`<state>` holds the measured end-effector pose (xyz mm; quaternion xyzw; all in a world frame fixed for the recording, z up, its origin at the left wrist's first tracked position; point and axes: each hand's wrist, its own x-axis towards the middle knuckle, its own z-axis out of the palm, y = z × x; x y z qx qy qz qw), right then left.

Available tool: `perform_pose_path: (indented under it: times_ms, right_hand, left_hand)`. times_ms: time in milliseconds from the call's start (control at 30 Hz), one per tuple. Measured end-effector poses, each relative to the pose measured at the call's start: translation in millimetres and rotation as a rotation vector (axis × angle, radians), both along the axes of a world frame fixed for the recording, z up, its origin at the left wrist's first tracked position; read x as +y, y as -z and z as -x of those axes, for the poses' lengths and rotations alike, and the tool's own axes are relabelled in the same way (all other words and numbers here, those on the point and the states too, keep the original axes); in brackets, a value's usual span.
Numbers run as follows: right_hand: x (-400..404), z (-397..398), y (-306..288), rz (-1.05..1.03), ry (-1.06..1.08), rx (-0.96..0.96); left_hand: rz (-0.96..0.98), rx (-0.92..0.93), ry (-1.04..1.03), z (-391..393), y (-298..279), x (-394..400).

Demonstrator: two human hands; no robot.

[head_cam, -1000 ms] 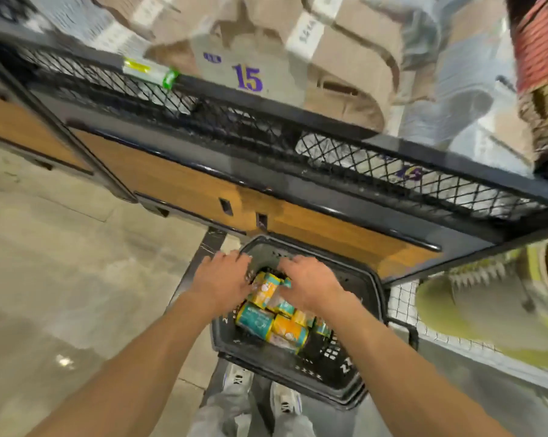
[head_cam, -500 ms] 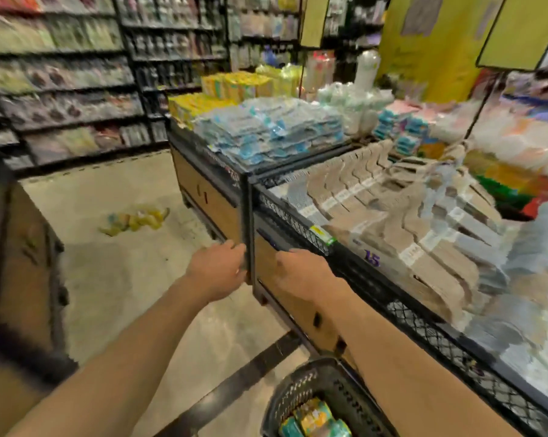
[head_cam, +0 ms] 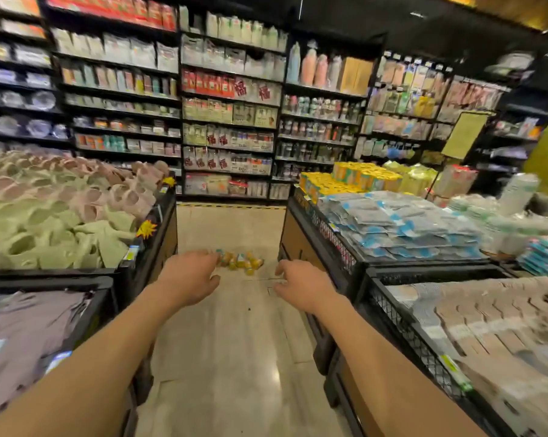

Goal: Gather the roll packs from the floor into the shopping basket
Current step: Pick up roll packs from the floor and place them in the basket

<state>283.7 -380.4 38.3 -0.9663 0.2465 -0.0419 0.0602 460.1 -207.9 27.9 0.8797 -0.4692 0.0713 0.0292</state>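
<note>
Yellow-teal roll packs [head_cam: 239,262] clustered on floor

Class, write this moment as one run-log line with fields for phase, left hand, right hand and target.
phase: reaching ahead | left hand: open, empty | right hand: open, empty | target: roll packs on floor between display bins

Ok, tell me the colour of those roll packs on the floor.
Yellow-orange with teal, though blurred: the roll packs, seen in the head view.

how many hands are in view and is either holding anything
2. The left hand is out over the aisle floor, just left of the roll packs lying there; the right hand is to their right. Neither holds anything.
</note>
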Motion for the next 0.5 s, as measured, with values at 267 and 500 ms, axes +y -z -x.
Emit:
perform_pose_path:
  times_ms: [267, 500]
  right_hand:
    - [-12, -99, 2, -0.043, 0.012, -0.038]
    - [-63, -167, 11, -0.031, 0.005, 0.022]
  left_hand:
    - [0.015, 0.035, -0.032, -96, 12, 6]
    - [0.001, 0.044, -0.034, -158, 25, -36]
